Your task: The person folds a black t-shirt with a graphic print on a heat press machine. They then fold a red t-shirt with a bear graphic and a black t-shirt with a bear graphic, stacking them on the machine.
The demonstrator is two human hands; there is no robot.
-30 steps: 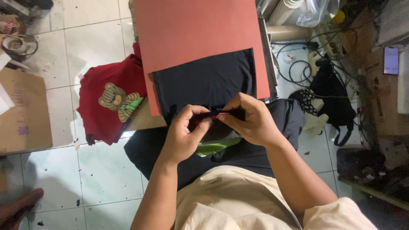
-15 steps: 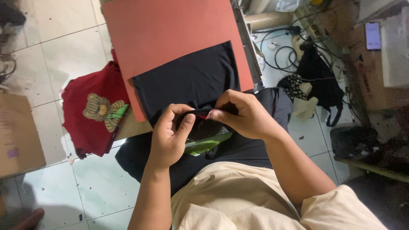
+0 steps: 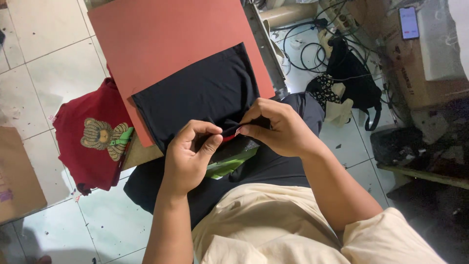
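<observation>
Your left hand [image 3: 188,159] and right hand [image 3: 278,128] meet at the centre of the frame, both pinching the near hem of the black garment [image 3: 200,95]. The left thumb and forefinger are closed on the fabric edge, and the right fingertips clamp the same edge just beside them, with a small red tag or label [image 3: 229,137] showing between the two grips. The garment lies flat on the red-orange board [image 3: 161,39] in the upper middle of the frame, its near edge drawn off the board toward your lap.

Against the picture of a second ago, the hands sit a little lower and closer to your body, and the hem is gathered tighter between them. The green piece [image 3: 229,164] under your hands shows more plainly now, poking out below the right hand. From this I judge that you are working along the hem at the label, not laying the cloth out.

The view itself has shifted: the board and garment sit further to the upper left than half a second ago, which reads as your head moving, since the cloth keeps its place on the board. The red shirt with the bear print [image 3: 93,139] hangs at the left as before, and the tangle of cables [image 3: 312,44] stays at the upper right.
</observation>
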